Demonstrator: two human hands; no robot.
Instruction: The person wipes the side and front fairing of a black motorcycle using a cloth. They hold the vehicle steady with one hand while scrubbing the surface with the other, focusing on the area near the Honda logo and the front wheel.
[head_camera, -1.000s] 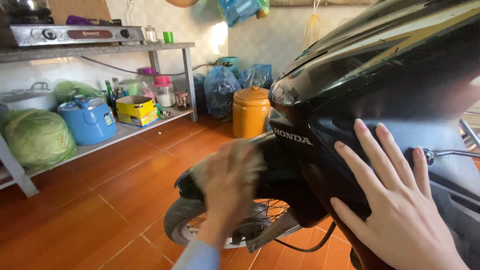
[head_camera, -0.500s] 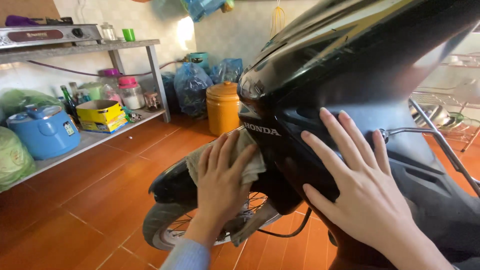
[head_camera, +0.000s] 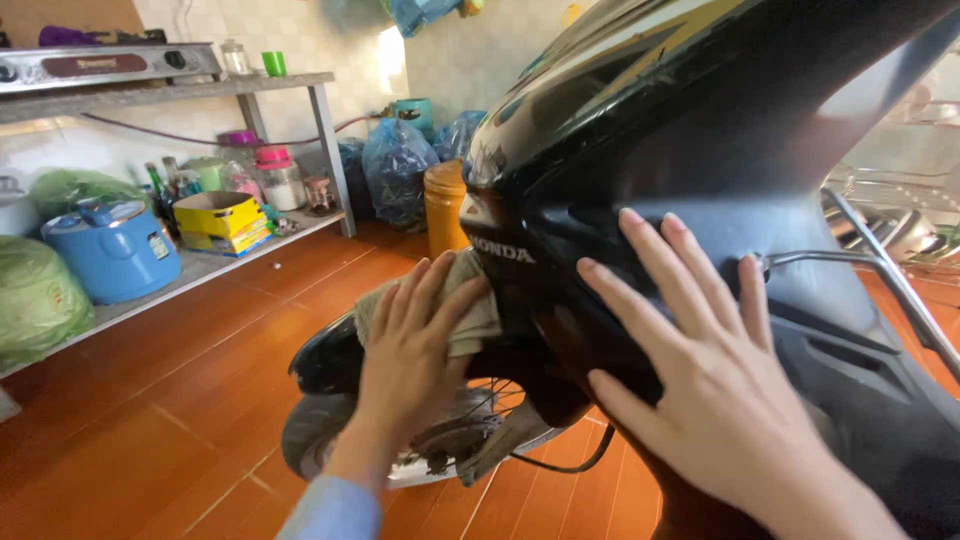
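Fingers (head_camera: 440, 290) of the left hand (head_camera: 410, 355) lie loosely spread, flat over a beige cloth (head_camera: 475, 320), pressing it against the black front panel of the scooter (head_camera: 640, 130), just above the front fender (head_camera: 320, 360) and wheel (head_camera: 310, 440). They do not curl round the cloth; it is only pinned under the palm. To the right, the right hand (head_camera: 700, 380) rests flat on the same black panel, fingers wide apart, holding nothing. Half a second ago the left hand and cloth sat in much the same spot on the panel, and a second ago that hand was a blur of motion lower left; now it is sharp. Far left, a blue rice cooker (head_camera: 115, 250) sits on a low shelf (head_camera: 200, 275), an orange container (head_camera: 445, 205) on the tiled floor (head_camera: 170, 400).
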